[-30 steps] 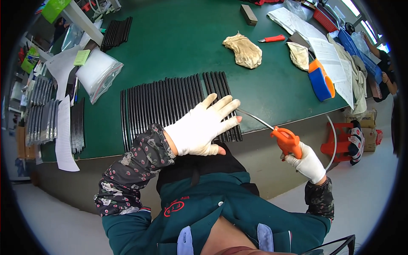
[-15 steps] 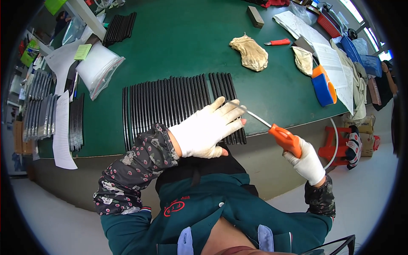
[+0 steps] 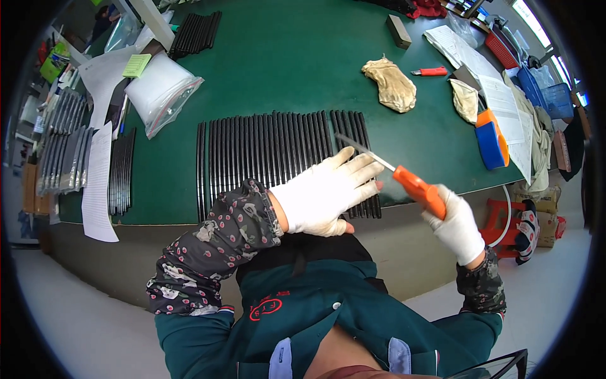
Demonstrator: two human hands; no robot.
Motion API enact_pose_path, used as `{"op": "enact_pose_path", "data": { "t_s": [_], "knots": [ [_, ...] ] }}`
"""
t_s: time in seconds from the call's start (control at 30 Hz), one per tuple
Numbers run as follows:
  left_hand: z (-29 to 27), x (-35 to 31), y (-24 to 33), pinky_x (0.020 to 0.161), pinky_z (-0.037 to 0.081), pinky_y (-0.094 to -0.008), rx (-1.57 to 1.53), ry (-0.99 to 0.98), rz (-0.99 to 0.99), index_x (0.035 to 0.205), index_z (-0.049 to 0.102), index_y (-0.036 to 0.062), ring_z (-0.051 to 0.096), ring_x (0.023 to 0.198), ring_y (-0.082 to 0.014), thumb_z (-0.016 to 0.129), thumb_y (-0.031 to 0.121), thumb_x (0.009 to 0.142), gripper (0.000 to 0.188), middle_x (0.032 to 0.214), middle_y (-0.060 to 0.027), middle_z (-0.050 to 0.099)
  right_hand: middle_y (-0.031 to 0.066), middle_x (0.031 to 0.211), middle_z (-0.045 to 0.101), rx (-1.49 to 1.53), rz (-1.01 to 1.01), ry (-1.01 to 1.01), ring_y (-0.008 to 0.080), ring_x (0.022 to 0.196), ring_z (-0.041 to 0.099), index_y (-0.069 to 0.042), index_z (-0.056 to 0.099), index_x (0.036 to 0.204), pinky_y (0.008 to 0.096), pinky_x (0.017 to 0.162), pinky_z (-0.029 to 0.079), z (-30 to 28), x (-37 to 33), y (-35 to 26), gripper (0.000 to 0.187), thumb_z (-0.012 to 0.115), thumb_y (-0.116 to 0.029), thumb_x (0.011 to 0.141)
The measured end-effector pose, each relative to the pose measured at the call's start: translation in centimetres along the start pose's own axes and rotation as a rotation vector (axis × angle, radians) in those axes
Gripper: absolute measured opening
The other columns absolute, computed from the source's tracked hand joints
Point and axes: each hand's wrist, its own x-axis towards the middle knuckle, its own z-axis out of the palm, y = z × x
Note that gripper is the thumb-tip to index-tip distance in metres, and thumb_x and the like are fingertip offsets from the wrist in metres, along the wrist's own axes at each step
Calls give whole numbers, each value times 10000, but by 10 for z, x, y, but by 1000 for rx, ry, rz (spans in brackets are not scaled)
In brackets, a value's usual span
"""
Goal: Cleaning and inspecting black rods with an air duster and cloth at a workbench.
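Observation:
Many slim black rods (image 3: 252, 142) lie side by side in a row on the green tabletop, with a smaller group (image 3: 349, 126) at the row's right end and a narrow gap between. My left hand (image 3: 325, 192), in a white fingerless-tipped glove, rests flat over the near part of the rods, fingers stretched out to the right. My right hand (image 3: 457, 227), also gloved, is closed round the orange handle of a tool (image 3: 420, 189) with a long narrow metal shaft. The shaft passes above my left fingertips, its tip over the smaller group. Its exact kind is unclear.
Beyond the rods lie a beige cloth (image 3: 390, 85), a red utility knife (image 3: 432, 72) and a grey block (image 3: 398, 31). An orange-and-blue tape roll (image 3: 489, 142) stands at right beside papers. At left are a plastic bag (image 3: 161, 88), a paper sheet (image 3: 98, 183) and more rods (image 3: 122, 170).
The view has shifted, so the table's things appear further right. The tool's tip has moved up and away from my left fingers, over the smaller rod group. My left hand stays flat.

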Motion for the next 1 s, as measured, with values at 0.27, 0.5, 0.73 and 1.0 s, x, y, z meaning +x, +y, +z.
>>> {"op": "enact_pose_path", "data": {
  "t_s": [0.27, 0.5, 0.73, 1.0],
  "knots": [
    [2, 0, 1, 1130, 253, -493, 19, 0, -16, 1304, 478, -15, 327, 1363, -367, 760, 376, 683, 785, 1406, -217, 400, 180, 906, 642, -39, 13, 49, 393, 868, 612, -65, 593, 1044, 418, 749, 499, 1, 17, -12, 298, 708, -113, 774],
    [6, -2, -1, 1132, 249, -499, -9, 19, -22, 1321, 471, -4, 316, 1374, -368, 763, 373, 694, 788, 1397, -211, 408, 183, 872, 639, -66, -133, -61, 394, 825, 611, -55, 591, 1021, 424, 729, 500, 3, 16, -23, 288, 715, -121, 769],
    [7, -4, -1, 1144, 230, -496, 4, 47, -21, 1344, 462, 13, 297, 1383, -367, 751, 388, 705, 795, 1385, -197, 420, 183, 873, 637, -126, -136, -122, 392, 833, 614, -68, 589, 1009, 432, 732, 500, 1, 24, -36, 268, 704, -115, 772],
    [7, -4, 0, 1132, 243, -482, 70, 40, -14, 1346, 451, 11, 324, 1366, -328, 744, 410, 705, 809, 1382, -169, 431, 191, 865, 636, -83, -71, 31, 400, 829, 613, -73, 588, 1005, 446, 733, 499, 5, 40, -29, 286, 723, -138, 761]
  ]
}}
